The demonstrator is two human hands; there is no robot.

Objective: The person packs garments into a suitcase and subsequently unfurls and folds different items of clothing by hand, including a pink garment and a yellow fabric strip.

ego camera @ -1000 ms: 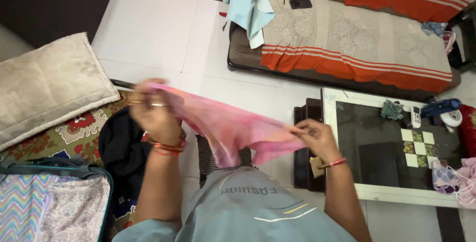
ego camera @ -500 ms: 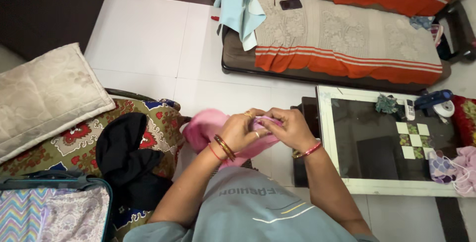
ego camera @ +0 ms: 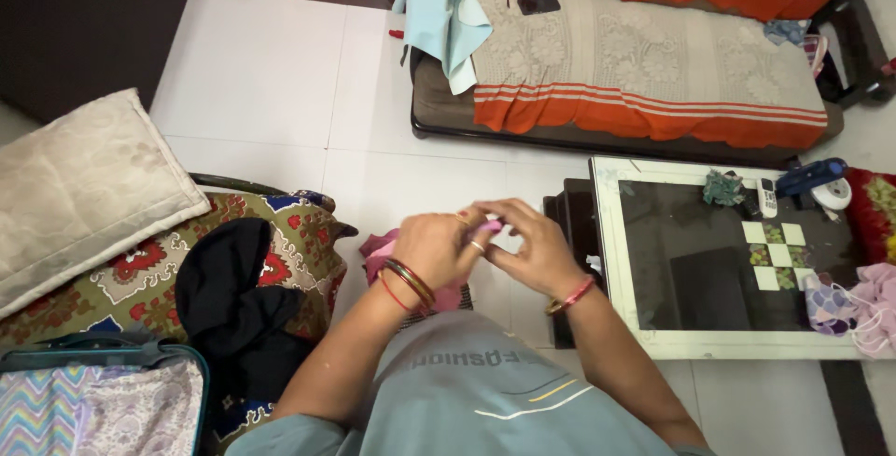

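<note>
Fingers of both hands are pinched together on the pink cloth (ego camera: 411, 265), meeting in front of the chest. The left hand (ego camera: 434, 246) and right hand (ego camera: 523, 246) touch at the fingertips, with a small fold of pink showing between them at the top; the rest of the cloth bunches below the left wrist, over the lap.

Change: a second ago the cloth was stretched wide between the two hands held well apart. Half a second ago the hands had come together, folding it on itself. Now it is gathered smaller again, mostly hidden behind the hands. My reading: the folding is well along and the piece is nearly a compact bundle.

Outward from the hands:
- Black garment (ego camera: 233, 297) draped on the patterned bedspread (ego camera: 299, 232), to the left.
- Beige cushion (ego camera: 84, 190) further left.
- Open suitcase (ego camera: 103, 400) at lower left, with zigzag and floral cloth inside.
- Glass-topped bench (ego camera: 691, 251) to the right, with a white frame.

Labels and signs: small checkered square patch on the bench top, white and green. A white remote (ego camera: 766, 198) is near its far edge. Printing on the grey shirt shows, upside down.
</note>
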